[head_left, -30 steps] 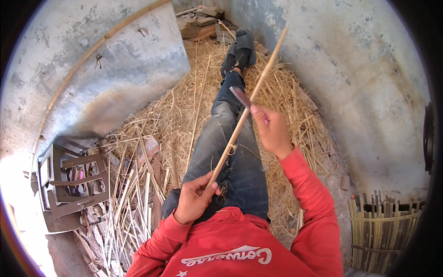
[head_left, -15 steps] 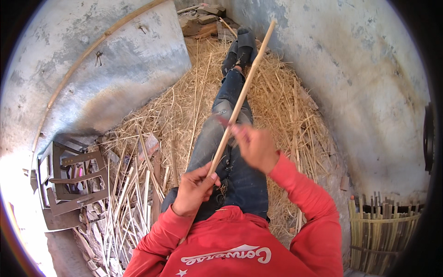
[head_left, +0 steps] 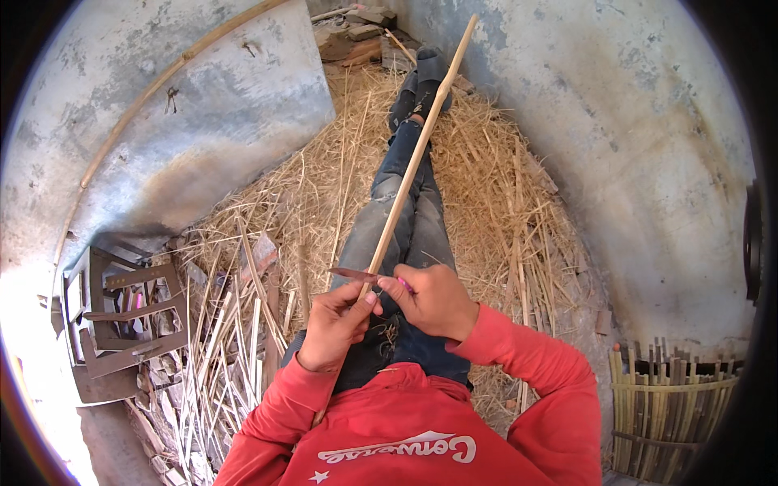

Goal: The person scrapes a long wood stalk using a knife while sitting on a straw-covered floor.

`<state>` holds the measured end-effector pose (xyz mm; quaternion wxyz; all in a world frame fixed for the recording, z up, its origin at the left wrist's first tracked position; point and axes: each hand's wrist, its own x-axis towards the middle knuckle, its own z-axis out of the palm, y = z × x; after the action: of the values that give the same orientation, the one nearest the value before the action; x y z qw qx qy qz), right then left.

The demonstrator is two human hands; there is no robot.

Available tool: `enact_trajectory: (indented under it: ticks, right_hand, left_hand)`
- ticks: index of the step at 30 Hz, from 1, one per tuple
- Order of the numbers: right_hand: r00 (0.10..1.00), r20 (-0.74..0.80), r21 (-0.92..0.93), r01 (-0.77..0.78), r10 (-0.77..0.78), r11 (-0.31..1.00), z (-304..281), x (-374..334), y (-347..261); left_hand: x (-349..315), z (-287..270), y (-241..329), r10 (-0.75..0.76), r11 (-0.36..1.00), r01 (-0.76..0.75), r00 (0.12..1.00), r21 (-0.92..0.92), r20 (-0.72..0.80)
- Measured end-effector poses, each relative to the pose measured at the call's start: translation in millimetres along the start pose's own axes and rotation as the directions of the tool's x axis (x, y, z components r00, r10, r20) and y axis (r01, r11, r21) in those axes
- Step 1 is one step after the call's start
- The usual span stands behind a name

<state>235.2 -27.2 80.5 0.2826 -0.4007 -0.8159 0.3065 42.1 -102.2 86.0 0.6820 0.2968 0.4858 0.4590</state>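
Observation:
A long, pale bamboo strip [head_left: 411,174] slants from my lap up past my feet, its lower end running down along my left forearm. My left hand [head_left: 334,324] is closed round it above my thighs. Just to the right, my right hand [head_left: 433,301] grips a knife [head_left: 354,275]; a bit of pink handle shows between the fingers. The reddish-brown blade points left and lies across the strip, right above my left thumb. Both hands are close together. My outstretched legs [head_left: 405,219] lie beneath the strip.
Straw-like shavings [head_left: 486,194] cover the floor round my legs. Loose split strips [head_left: 235,356] lie at the left, beside a brown metal frame [head_left: 134,316]. A slatted basket [head_left: 673,413] stands at the lower right. Walls [head_left: 616,154] rise on both sides; bricks [head_left: 361,36] lie at the far end.
My right hand has come back toward me with the knife, from farther up the strip to next to my left hand. The strip's far end has shifted slightly up and left.

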Motion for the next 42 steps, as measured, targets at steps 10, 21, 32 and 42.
enact_trajectory:
  ticks: [10, 21, 32, 42]
  right_hand:
    - [0.918, -0.193, 0.651, -0.144, 0.346, 0.746, -63.2, 48.1, 17.2]
    - [0.888, -0.045, 0.814, -0.233, 0.458, 0.531, -76.6, 47.8, 35.7]
    - [0.877, -0.004, 0.833, -0.263, 0.48, 0.487, -73.6, 48.3, 32.3]
    - [0.884, -0.007, 0.821, -0.261, 0.467, 0.507, -66.0, 51.2, 28.2]
  left_hand:
    - [-9.4, 3.8, 3.3, 0.01, 1.0, -0.01, 0.996, 0.004, 0.088]
    - [-51.8, 30.6, 38.2, 0.375, 0.112, -0.695, 0.692, 0.71, 0.617]
    - [-82.1, 26.4, -8.5, -0.217, 0.925, -0.323, -0.01, 0.202, 0.976]
    - [-69.1, 15.6, 36.4, -0.274, 0.959, -0.104, -0.115, 0.263, 0.955]
